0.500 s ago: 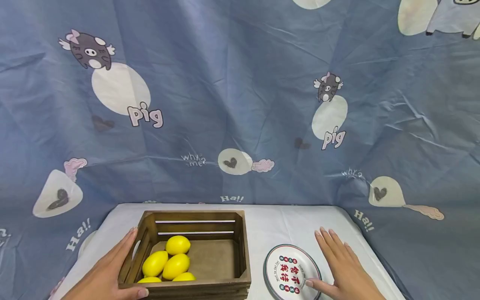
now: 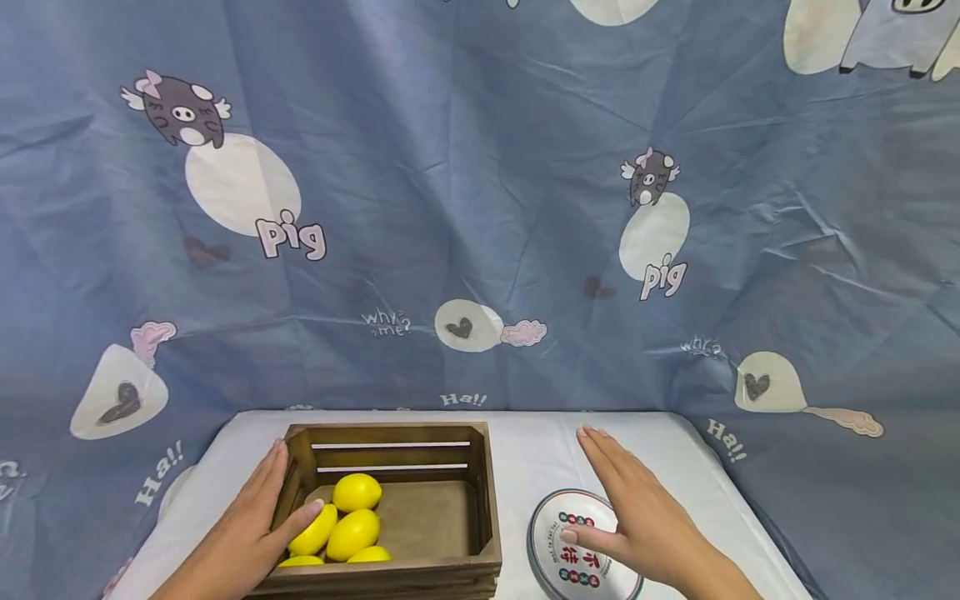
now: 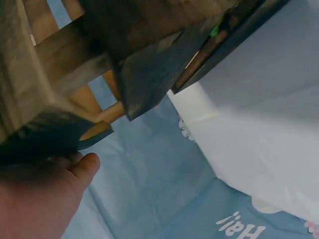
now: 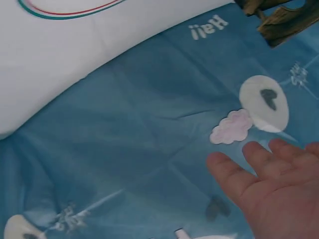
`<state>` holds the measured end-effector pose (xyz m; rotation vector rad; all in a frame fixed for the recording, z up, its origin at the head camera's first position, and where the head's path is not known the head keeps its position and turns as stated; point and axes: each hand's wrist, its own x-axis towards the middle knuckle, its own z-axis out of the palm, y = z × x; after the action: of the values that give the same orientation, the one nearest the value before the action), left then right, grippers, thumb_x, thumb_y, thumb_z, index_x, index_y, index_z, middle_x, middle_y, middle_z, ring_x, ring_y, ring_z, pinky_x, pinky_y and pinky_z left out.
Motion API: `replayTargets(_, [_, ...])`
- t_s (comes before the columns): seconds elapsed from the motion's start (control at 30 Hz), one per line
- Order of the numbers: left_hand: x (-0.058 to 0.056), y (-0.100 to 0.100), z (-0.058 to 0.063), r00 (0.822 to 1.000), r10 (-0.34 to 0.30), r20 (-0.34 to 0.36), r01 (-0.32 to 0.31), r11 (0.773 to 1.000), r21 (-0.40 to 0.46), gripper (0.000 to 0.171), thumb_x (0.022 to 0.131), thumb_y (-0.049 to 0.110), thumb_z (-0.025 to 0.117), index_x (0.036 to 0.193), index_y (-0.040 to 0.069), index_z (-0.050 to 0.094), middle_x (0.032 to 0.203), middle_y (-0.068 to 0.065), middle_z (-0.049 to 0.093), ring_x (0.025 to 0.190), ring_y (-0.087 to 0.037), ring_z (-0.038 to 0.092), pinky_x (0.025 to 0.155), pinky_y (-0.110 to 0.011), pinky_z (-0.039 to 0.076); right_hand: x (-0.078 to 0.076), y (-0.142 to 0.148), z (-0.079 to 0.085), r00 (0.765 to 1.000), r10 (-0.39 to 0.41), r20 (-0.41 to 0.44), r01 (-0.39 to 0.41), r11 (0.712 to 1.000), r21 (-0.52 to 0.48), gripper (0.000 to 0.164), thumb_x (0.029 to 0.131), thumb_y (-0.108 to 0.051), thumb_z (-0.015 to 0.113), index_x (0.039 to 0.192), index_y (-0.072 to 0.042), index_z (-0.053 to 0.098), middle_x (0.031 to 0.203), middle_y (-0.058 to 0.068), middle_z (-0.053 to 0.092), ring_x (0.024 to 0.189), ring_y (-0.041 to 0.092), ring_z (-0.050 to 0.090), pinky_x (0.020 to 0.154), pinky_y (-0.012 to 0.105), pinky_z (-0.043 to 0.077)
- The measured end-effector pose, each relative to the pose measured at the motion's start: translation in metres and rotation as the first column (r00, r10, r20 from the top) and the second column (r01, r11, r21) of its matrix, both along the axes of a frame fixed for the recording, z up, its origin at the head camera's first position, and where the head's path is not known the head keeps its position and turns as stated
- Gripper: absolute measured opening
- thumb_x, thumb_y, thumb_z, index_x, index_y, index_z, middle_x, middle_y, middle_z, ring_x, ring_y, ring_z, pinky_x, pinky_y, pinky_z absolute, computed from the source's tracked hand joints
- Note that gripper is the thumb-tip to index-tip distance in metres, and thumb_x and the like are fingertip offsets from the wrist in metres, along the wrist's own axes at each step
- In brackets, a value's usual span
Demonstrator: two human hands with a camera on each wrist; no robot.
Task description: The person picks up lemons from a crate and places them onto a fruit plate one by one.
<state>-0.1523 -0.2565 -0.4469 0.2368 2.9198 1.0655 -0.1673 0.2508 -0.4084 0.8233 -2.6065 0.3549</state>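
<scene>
A brown slatted wooden crate [image 2: 442, 565] stands on the white-covered table, with several yellow lemons [image 2: 352, 534] gathered in its left part. My left hand [image 2: 243, 525] is at the crate's left side, fingers straight and thumb pointing over the lemons. Whether it touches the wood cannot be told; the left wrist view shows the hand [image 3: 40, 199] close beside the crate [image 3: 149, 74]. Over a round white plate [image 2: 573, 577] with red lettering hovers my right hand [image 2: 637, 512], its fingers extended and holding nothing. It covers part of the plate.
Behind the white table cover [image 2: 525, 450] hangs a blue cloth [image 2: 480, 208] with pig prints. The plate lies just right of the crate, with a strip of white cover between them.
My right hand has shifted left over the plate. My left hand has moved slightly right and up, its thumb now above the lemons. Crate and plate stay put.
</scene>
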Motion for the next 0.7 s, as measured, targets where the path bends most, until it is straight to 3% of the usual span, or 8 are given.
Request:
replayTargets(0.1, [0.001, 0.001, -0.001, 1.0, 0.012, 0.006, -0.012, 1.0, 0.014, 0.102, 0.107, 0.056, 0.052, 0.162, -0.008, -0.004, 0.168, -0.035, -0.008, 0.15, -0.061, 0.002, 0.108, -0.081, 0.014, -0.003, -0.008, 0.004, 0.999, 0.011, 0.043, -0.011, 1.0, -0.009, 0.111, 0.085, -0.074, 0.071, 0.168, -0.02, 0.022, 0.17, 0.0, 0.029, 0.154, 0.026, 0.031, 0.121, 0.04, 0.026])
replayTargets(0.3, [0.004, -0.001, -0.004, 0.999, 0.006, -0.052, -0.006, 1.0, -0.005, 0.088, 0.111, 0.044, 0.05, 0.162, -0.011, 0.005, 0.168, -0.034, -0.003, 0.15, -0.061, 0.01, 0.11, -0.078, 0.02, -0.008, -0.028, 0.013, 0.991, 0.076, 0.111, -0.072, 0.997, -0.038, 0.106, 0.087, -0.071, 0.072, 0.167, -0.019, 0.026, 0.169, 0.001, 0.032, 0.154, 0.022, 0.032, 0.116, 0.05, 0.038])
replayTargets(0.57, [0.006, -0.004, -0.007, 0.998, 0.049, -0.045, -0.046, 0.997, 0.065, 0.068, 0.109, 0.009, 0.042, 0.161, -0.012, 0.003, 0.168, -0.035, -0.003, 0.151, -0.058, 0.008, 0.113, -0.075, 0.017, -0.016, -0.06, 0.026, 0.978, 0.154, 0.14, -0.154, 0.988, -0.013, 0.093, 0.095, -0.068, 0.064, 0.166, -0.018, 0.031, 0.165, 0.001, 0.039, 0.15, 0.021, 0.039, 0.114, 0.049, 0.042])
replayTargets(0.7, [0.007, -0.001, -0.006, 0.993, 0.089, -0.071, -0.086, 0.995, 0.04, 0.063, 0.11, 0.01, 0.039, 0.158, -0.018, 0.008, 0.163, -0.042, 0.01, 0.148, -0.061, 0.016, 0.112, -0.074, 0.022, -0.019, -0.073, 0.03, 0.972, 0.177, 0.153, -0.179, 0.984, -0.003, 0.086, 0.099, -0.066, 0.06, 0.165, -0.017, 0.034, 0.16, 0.002, 0.046, 0.146, 0.02, 0.045, 0.11, 0.047, 0.046])
